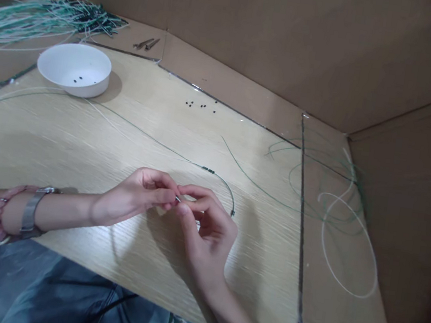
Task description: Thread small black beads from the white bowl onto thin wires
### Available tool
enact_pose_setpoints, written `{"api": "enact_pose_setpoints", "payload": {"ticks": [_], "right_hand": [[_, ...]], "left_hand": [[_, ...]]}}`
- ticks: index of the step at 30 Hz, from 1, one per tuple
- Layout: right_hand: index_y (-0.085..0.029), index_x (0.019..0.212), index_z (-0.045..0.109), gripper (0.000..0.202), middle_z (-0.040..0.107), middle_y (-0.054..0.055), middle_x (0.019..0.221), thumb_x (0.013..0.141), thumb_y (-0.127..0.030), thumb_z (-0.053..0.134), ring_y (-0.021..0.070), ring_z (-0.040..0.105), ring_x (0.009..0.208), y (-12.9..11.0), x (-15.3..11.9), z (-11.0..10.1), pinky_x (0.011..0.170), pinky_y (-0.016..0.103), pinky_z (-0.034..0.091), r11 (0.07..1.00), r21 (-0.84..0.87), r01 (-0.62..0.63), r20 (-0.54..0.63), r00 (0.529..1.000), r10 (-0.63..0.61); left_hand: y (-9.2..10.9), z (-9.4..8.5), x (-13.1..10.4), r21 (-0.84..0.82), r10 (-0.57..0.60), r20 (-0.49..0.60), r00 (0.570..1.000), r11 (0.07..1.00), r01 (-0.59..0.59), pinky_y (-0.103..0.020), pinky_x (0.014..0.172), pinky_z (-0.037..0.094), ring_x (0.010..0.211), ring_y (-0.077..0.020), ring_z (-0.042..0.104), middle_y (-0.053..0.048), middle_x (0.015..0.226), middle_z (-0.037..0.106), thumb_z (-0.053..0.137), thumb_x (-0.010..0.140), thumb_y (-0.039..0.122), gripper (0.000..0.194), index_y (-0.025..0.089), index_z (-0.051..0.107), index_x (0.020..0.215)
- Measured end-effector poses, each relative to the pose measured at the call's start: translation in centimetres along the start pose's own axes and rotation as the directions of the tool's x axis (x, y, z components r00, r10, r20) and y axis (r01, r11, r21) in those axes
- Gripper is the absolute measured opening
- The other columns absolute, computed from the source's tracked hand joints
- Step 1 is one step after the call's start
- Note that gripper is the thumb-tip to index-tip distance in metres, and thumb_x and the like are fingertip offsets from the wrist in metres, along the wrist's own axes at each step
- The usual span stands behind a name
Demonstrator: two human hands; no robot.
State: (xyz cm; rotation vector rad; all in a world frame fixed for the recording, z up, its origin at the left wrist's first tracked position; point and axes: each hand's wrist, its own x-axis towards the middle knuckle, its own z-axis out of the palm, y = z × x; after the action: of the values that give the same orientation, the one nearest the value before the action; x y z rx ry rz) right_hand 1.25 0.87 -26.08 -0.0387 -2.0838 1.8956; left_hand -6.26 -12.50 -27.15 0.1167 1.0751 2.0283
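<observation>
My left hand (pixel 137 198) and my right hand (pixel 206 229) meet above the tabletop, thumbs and fingers pinched together. Between their fingertips shows a short, thin, pale piece (pixel 178 198); its kind is too small to make out. Just beyond the hands, a green cord (pixel 155 139) runs across the table from the left. Several small dark beads (pixel 208 170) sit in a row on it. From there the cord curves down to another dark bead cluster (pixel 232 213) beside my right hand, where its end is hidden. A white strand (pixel 106 117) lies near the cord.
At the left back stands a white bowl (pixel 105 81) with a few dark beads inside. Loose beads (pixel 202 106) lie near the back edge. Bundled green and white cords (pixel 59 19) and small metal tools (pixel 148 44) lie behind. Loops of cord (pixel 374 267) rest at right, within cardboard walls (pixel 256 34).
</observation>
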Motion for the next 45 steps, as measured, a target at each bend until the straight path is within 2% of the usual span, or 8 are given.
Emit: {"api": "enact_pose_setpoints", "payload": {"ticks": [5, 9, 17, 24, 30, 36, 39, 45], "right_hand": [[-0.021, 0.071, 0.066, 0.014, 0.067, 0.003, 0.091, 0.082, -0.014, 0.063, 0.0142, 0.064, 0.085, -0.2, 0.1, 0.1, 0.063, 0.023, 0.051, 0.998, 0.049, -0.027, -0.006, 1.000, 0.027], [-0.022, 0.070, 0.066, 0.012, 0.068, 0.002, 0.092, 0.082, -0.017, 0.064, 0.0143, 0.064, 0.085, -0.2, 0.1, 0.1, 0.059, 0.022, 0.050, 0.990, 0.101, -0.101, -0.007, 0.995, 0.102], [-0.021, 0.067, 0.067, 0.013, 0.069, 0.001, 0.090, 0.079, -0.017, 0.066, 0.0134, 0.064, 0.083, -0.6, 0.4, 0.0, 0.058, 0.020, 0.048, 0.979, 0.143, -0.145, 0.022, 0.989, 0.143], [-0.021, 0.064, 0.066, 0.013, 0.069, 0.002, 0.091, 0.076, -0.018, 0.069, 0.0142, 0.064, 0.084, -0.6, 0.5, -0.4, 0.055, 0.019, 0.048, 0.977, 0.116, -0.177, 0.021, 0.984, 0.176], [-0.021, 0.067, 0.068, 0.010, 0.069, 0.003, 0.089, 0.077, -0.021, 0.068, 0.0143, 0.064, 0.081, -1.0, 1.1, -1.2, 0.056, 0.020, 0.048, 0.978, 0.004, -0.207, 0.095, 0.974, 0.206], [-0.021, 0.068, 0.068, 0.008, 0.068, 0.000, 0.073, 0.076, -0.022, 0.068, 0.0110, 0.060, 0.067, -0.8, 1.3, -1.3, 0.050, 0.018, 0.043, 0.969, 0.042, -0.244, 0.071, 0.968, 0.241], [-0.020, 0.066, 0.068, 0.009, 0.064, -0.001, 0.063, 0.074, -0.023, 0.069, 0.0089, 0.054, 0.056, -0.8, 1.2, -1.2, 0.045, 0.017, 0.040, 0.957, 0.040, -0.288, 0.039, 0.957, 0.286], [-0.018, 0.062, 0.067, 0.014, 0.062, -0.002, 0.059, 0.070, -0.028, 0.074, 0.0066, 0.049, 0.047, -0.7, 0.9, -0.6, 0.042, 0.017, 0.038, 0.921, 0.137, -0.366, 0.078, 0.931, 0.358]], "left_hand": [[0.3, -0.2, 0.0, 0.153, 0.097, -0.004, 0.995, 0.984, -0.095, -0.015, 0.053, 0.045, 0.054, -0.0063, 0.056, 0.000, 0.062, 0.066, 0.081, 0.064, 0.027, 0.016, 0.014, 0.072, 0.067], [0.5, -0.1, 0.0, 0.189, 0.158, 0.027, 0.987, 0.969, -0.161, -0.016, 0.053, 0.047, 0.054, -0.0077, 0.058, -0.001, 0.060, 0.065, 0.079, 0.068, 0.021, 0.012, 0.013, 0.070, 0.066], [0.6, 0.2, -0.4, 0.299, 0.363, 0.089, 0.928, 0.879, -0.372, -0.013, 0.052, 0.050, 0.054, -0.0071, 0.061, 0.000, 0.062, 0.067, 0.076, 0.069, 0.012, 0.006, 0.014, 0.071, 0.068], [0.8, 0.1, -0.2, 0.420, 0.388, 0.077, 0.918, 0.823, -0.383, -0.012, 0.055, 0.051, 0.061, -0.0078, 0.064, -0.001, 0.070, 0.069, 0.074, 0.070, 0.008, 0.006, 0.014, 0.072, 0.071], [1.3, -0.5, 0.1, 0.576, 0.430, 0.239, 0.871, 0.659, -0.483, -0.014, 0.063, 0.051, 0.067, -0.0078, 0.064, 0.000, 0.072, 0.070, 0.072, 0.071, 0.006, 0.010, 0.016, 0.072, 0.074], [1.1, -0.7, 0.1, 0.538, 0.381, 0.182, 0.907, 0.734, -0.416, -0.013, 0.062, 0.052, 0.068, -0.0084, 0.065, -0.001, 0.073, 0.069, 0.071, 0.074, 0.013, 0.004, 0.015, 0.070, 0.076], [1.1, -0.7, 0.1, 0.551, 0.387, 0.156, 0.909, 0.730, -0.405, -0.015, 0.060, 0.053, 0.066, -0.0095, 0.064, -0.002, 0.072, 0.068, 0.072, 0.074, 0.016, 0.003, 0.014, 0.069, 0.075], [1.5, -0.5, 0.1, 0.590, 0.340, 0.221, 0.914, 0.700, -0.403, -0.014, 0.059, 0.051, 0.065, -0.0079, 0.062, 0.000, 0.070, 0.066, 0.068, 0.075, 0.011, 0.005, 0.014, 0.066, 0.073]]}}
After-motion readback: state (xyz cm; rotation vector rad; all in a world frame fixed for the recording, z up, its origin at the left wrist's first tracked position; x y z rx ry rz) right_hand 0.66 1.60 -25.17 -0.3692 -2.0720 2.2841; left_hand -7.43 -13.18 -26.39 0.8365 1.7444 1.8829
